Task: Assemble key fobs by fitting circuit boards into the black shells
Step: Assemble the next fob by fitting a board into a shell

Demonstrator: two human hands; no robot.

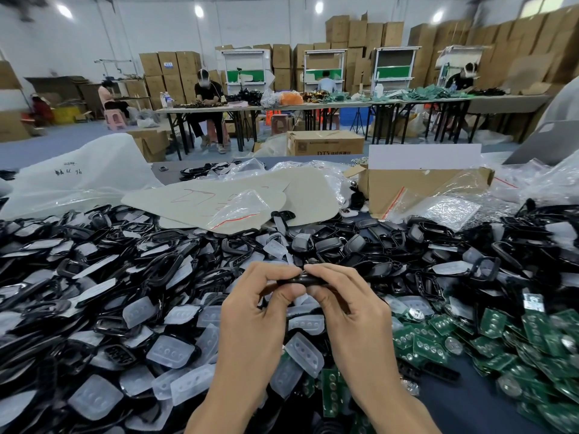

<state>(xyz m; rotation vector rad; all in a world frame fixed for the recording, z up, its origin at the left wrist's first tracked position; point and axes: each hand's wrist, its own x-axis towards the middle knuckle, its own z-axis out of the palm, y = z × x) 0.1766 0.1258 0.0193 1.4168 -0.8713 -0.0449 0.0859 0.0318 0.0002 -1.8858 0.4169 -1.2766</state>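
Both hands hold one black key fob shell (302, 279) edge-on above the pile. My left hand (260, 311) pinches its left end between thumb and curled fingers. My right hand (351, 305) pinches the right end the same way, the fingertips of both hands almost meeting on top. Whether a board sits inside the shell is hidden by my fingers. A heap of green circuit boards (488, 333) with round metal contacts lies to the right. Black shells and frames (131, 267) cover the table to the left and ahead.
Translucent rubber button pads (170, 350) lie mixed among the shells. Grey cardboard sheets (225, 195) and plastic bags sit behind the pile, with an open carton (423, 183) at the back right. Other workers sit at tables farther off, in front of stacked boxes.
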